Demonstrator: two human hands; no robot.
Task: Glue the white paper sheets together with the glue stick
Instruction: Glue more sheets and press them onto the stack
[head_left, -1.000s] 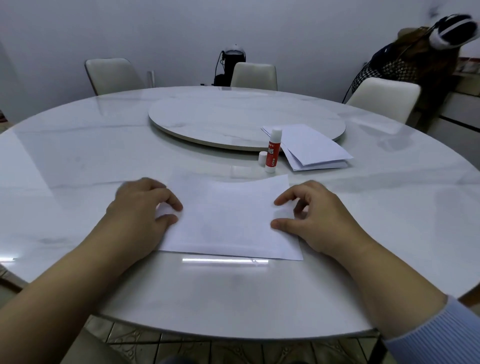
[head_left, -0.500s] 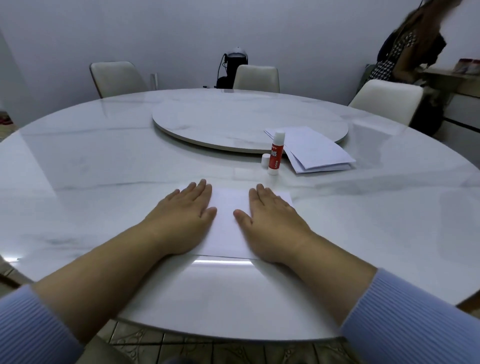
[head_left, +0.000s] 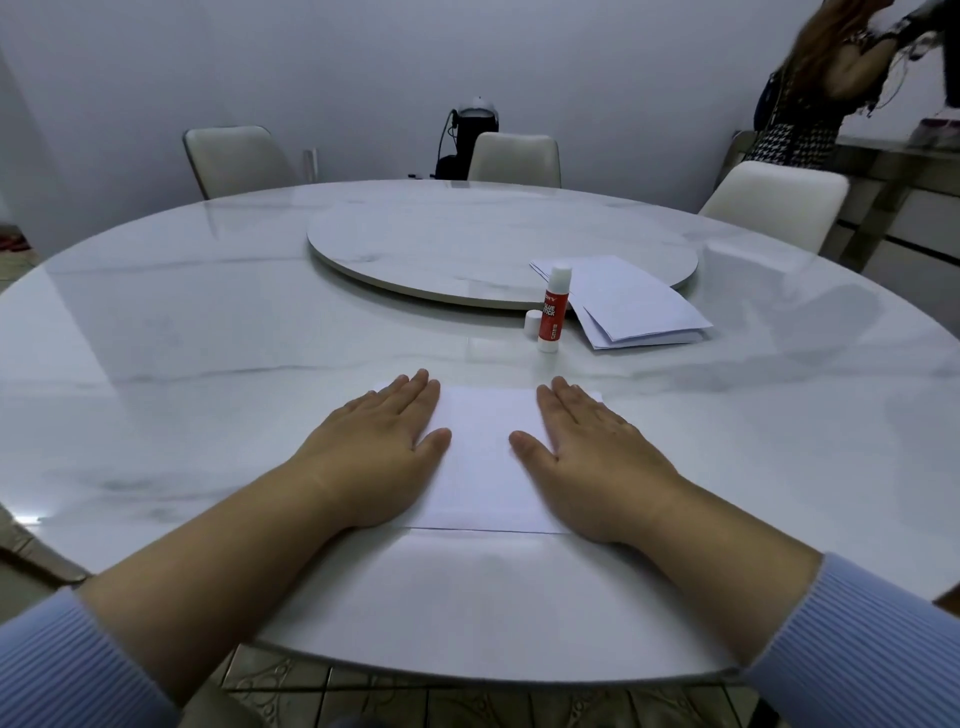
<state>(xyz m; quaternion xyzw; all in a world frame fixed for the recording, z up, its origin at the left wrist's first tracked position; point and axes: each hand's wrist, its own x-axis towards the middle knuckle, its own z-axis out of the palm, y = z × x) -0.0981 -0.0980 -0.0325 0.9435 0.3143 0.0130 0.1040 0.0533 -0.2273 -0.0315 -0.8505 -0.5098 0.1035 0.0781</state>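
Observation:
A white paper sheet (head_left: 485, 457) lies flat on the marble table in front of me. My left hand (head_left: 382, 444) presses flat on its left side, fingers straight. My right hand (head_left: 587, 449) presses flat on its right side, fingers straight too. Beyond the paper stands a red and white glue stick (head_left: 553, 310), upright and uncapped, with its small white cap (head_left: 532, 325) beside it on the left. A stack of more white sheets (head_left: 631, 306) lies to the right of the glue stick, partly on the turntable.
A round marble turntable (head_left: 467, 244) sits in the middle of the round table (head_left: 156, 338). Three pale chairs stand around the far side. A person (head_left: 831, 78) stands at the far right by a sideboard. A dark appliance (head_left: 470, 135) is behind the middle chair.
Both hands went from curled at the paper's side edges to flat on its middle, then slid apart toward the sides. The person at the far right stood up.

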